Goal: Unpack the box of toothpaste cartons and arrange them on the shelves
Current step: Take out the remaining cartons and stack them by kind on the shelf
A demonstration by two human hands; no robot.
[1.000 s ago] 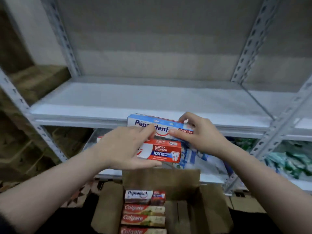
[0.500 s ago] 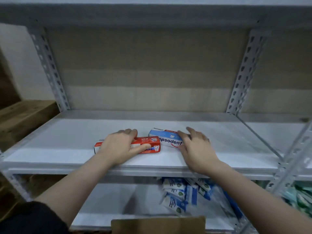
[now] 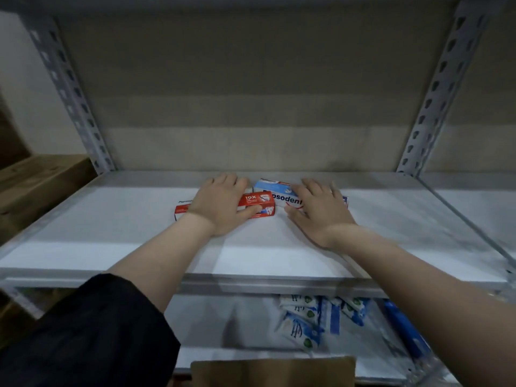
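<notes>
Two toothpaste cartons lay on the white shelf (image 3: 111, 233): the left hand (image 3: 220, 208) gripped the red carton (image 3: 258, 205), thumb along its front; the right hand (image 3: 318, 213) rested flat-fingered on the blue carton (image 3: 276, 195).

A shop stockroom: slotted metal shelving (image 3: 435, 88) (boltless type), packaged goods (image 3: 310, 319) on the lower tier.

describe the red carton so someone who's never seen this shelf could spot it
On the white shelf of the grey metal rack, two toothpaste cartons lie side by side near the back. The red carton is the left one, under the left hand; its neighbour, the blue and white carton, reads Pepsodent.
</notes>
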